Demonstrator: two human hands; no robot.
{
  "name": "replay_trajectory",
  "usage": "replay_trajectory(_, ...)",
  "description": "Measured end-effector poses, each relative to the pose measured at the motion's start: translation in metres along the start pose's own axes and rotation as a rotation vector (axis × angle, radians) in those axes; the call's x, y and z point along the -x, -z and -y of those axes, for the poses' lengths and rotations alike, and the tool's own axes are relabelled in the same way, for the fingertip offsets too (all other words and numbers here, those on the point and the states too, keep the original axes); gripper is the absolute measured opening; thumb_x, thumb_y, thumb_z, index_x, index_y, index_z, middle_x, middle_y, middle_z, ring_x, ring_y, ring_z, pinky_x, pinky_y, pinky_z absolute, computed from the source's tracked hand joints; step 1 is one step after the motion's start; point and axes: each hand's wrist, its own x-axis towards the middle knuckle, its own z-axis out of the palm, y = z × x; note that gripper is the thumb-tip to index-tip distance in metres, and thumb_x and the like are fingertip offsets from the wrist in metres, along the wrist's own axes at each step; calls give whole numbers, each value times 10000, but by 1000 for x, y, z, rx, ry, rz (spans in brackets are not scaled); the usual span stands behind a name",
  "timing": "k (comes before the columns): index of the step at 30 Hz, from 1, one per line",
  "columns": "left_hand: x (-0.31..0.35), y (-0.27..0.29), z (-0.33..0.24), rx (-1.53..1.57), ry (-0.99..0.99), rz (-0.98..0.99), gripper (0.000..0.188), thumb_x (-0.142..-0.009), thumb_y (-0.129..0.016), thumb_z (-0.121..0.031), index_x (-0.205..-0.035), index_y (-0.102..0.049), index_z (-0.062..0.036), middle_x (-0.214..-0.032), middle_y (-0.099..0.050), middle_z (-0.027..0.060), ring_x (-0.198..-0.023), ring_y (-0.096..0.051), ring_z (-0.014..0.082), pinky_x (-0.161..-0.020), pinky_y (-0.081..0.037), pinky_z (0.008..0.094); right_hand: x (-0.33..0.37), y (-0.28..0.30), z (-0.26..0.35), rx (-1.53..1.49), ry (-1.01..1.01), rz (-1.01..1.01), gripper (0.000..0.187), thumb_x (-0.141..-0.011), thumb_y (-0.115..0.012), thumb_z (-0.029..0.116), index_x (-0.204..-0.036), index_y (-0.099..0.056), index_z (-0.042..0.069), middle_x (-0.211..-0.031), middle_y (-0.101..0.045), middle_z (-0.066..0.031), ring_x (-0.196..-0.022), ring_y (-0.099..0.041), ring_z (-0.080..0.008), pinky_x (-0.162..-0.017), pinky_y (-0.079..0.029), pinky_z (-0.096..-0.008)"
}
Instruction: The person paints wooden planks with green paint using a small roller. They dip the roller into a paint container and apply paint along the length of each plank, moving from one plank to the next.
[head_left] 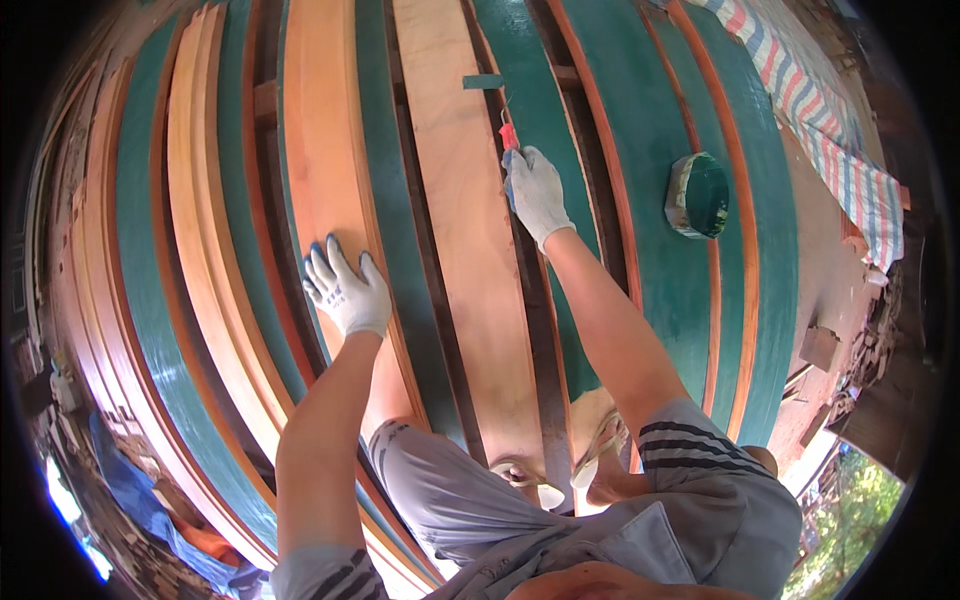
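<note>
Painting was under way, I judged: the right hand [536, 190] was closed round a red-handled brush [508, 132], its tip at the bare plank's [455, 180] green far edge. The left hand [345, 288] lay flat, fingers spread, holding nothing. Next the paint pot [697, 195], well right, probably needed a dip.

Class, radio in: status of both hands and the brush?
Left hand flat on bare plank. Right hand gripping red-handled brush at green board. Paint tub off right.
</note>
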Motion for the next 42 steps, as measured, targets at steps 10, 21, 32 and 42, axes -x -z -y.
replay_trajectory(10, -1, 10, 1, -10, 10, 25, 680, -1036, -608, -325, -1637, -401, -83, -1699, -323, 250, -1596, -249, 467, -1289, -155, 644, -148, -18, 41, 318, 182, -218, 500, -1097, -422, 427, -1078, -676, -3, -1142, -732, -309, -1110, -691, -492, -1001, -519, -581)
replay_trajectory(21, -6, 16, -7, 1, 8, 81, 703, -990, -643, -262, -1622, -409, -61, -1687, -324, 285, -1580, -257, 502, -1280, -145, 667, -364, -28, 74, 442, 23, -127, 597, -1044, -460, 446, -1322, -728, -9, -1400, -677, -280, -1325, -651, -423, -1109, -516, -510)
replay_trajectory(32, -6, 15, -10, 7, -16, 70, 711, -991, -661, -219, -1634, -401, -63, -1693, -333, 272, -1588, -255, 492, -1276, -169, 652, -245, 17, 11, 591, 124, -79, 506, -1056, -459, 422, -1094, -753, 13, -1177, -733, -293, -1139, -688, -486, -1011, -523, -578)
replay_trajectory(42, -4, 8, -6, -4, -26, 23, 711, -987, -659, -253, -1626, -412, -63, -1672, -350, 283, -1566, -279, 508, -1270, -172, 663, -71, 57, -39, 699, 11, 33, 432, -1087, -445, 401, -1099, -704, 55, -1109, -754, -248, -1027, -721, -467, -907, -550, -584)
